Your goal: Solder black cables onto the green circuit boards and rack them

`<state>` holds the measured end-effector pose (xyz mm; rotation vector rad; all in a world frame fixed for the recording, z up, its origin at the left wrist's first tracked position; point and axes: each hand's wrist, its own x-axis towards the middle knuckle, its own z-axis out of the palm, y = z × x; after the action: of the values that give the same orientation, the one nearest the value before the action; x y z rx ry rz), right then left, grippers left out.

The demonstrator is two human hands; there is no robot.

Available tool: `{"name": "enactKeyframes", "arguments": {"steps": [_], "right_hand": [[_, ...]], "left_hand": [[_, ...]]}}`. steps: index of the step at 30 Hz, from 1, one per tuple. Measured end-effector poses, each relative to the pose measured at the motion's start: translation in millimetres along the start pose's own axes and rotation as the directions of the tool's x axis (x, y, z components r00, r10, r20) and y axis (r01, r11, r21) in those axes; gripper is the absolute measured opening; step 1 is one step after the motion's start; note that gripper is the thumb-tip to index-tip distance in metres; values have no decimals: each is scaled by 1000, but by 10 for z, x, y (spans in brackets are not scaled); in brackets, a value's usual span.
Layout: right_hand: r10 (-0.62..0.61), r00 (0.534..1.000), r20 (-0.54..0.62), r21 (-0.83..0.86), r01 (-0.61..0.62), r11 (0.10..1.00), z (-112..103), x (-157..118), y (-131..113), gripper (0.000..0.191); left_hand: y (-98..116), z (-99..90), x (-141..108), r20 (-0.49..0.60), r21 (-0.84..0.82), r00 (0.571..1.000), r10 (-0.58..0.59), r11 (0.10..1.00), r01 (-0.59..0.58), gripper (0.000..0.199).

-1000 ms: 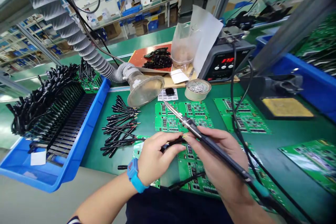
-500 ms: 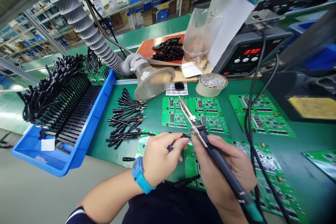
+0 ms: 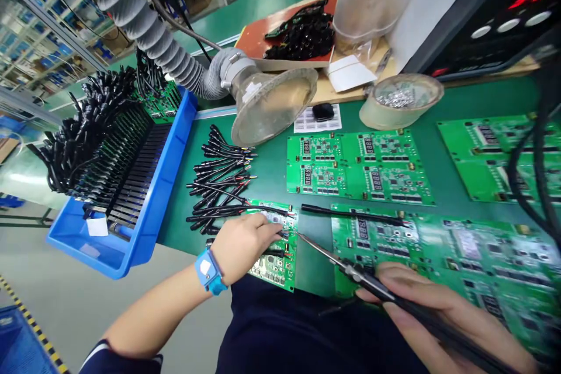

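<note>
My left hand (image 3: 240, 243), with a blue wrist strap (image 3: 210, 272), is closed over a green circuit board (image 3: 274, 273). Its fingertips pinch a cable whose thin wire ends show at the board's right part; most of the cable is hidden under the hand. In my right hand (image 3: 442, 310) is a soldering iron (image 3: 372, 286), its tip pointing left at the board's right edge beside those wires. I cannot tell whether the tip touches. Another black cable (image 3: 267, 208) lies across the board's top. More black cables (image 3: 221, 181) are fanned out behind my left hand.
A blue bin (image 3: 164, 187) of boards with cables stands left. A fume extractor hood (image 3: 274, 105) hangs above the bench. Further right are a solder wire reel (image 3: 401, 102), a soldering station (image 3: 486, 23) and more circuit boards (image 3: 359, 166); one black cable (image 3: 350, 214) crosses a board.
My hands have moved apart. The left went down and left onto the board with the cable; the iron swung lower, its tip now pointing left. The view has shifted closer.
</note>
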<state>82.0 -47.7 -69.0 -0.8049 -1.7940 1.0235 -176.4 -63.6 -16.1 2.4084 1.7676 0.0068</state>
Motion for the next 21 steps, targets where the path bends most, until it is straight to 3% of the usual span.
{"name": "enactKeyframes", "arguments": {"steps": [7,21], "right_hand": [[21,1000,-6,19,-21,1000,33,25,48,35],[-69,992,109,-102,80,992,5,119,78,25]], "left_hand": [[32,68,77,32,-50,999,18,999,-16,30],[49,102,81,-23,-48,1000,20,999,-21,29]]}}
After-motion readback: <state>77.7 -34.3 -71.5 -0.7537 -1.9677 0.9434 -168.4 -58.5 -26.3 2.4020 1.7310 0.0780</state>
